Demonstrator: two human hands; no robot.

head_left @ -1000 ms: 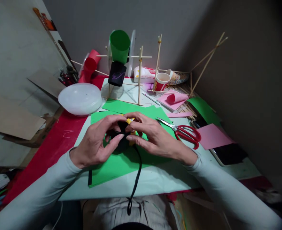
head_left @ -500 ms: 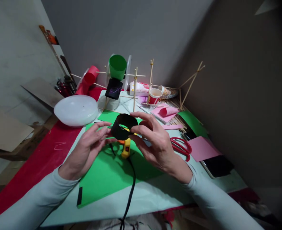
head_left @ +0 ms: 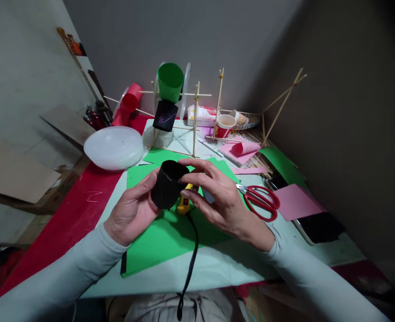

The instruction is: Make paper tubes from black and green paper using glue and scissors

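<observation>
A black paper tube (head_left: pixel 165 190), its upper end open toward me, is held between both hands above the green sheets. My left hand (head_left: pixel 135 203) wraps its left side, with the thumb along the outside. My right hand (head_left: pixel 217 197) pinches the rim on the right with its fingertips. Under the tube and right fingers lies a yellow glue gun (head_left: pixel 184 205), partly hidden, its black cord (head_left: pixel 194 250) running toward me. Green sheets (head_left: pixel 163 243) lie beneath. Red-handled scissors (head_left: pixel 261 203) rest just right of my right hand.
A wooden-stick frame (head_left: pixel 196 120) at the back carries a green cup shape (head_left: pixel 170 82) and a black one (head_left: pixel 165 116). White round lids (head_left: pixel 113 147) sit at left. On the right are a paper cup (head_left: pixel 225 126), pink paper (head_left: pixel 298 202) and a phone (head_left: pixel 320 228).
The black tube has tilted more upright, showing more of its outer wall. My left hand has closed further around its side, while my right fingers stay at the rim. The view has shifted slightly.
</observation>
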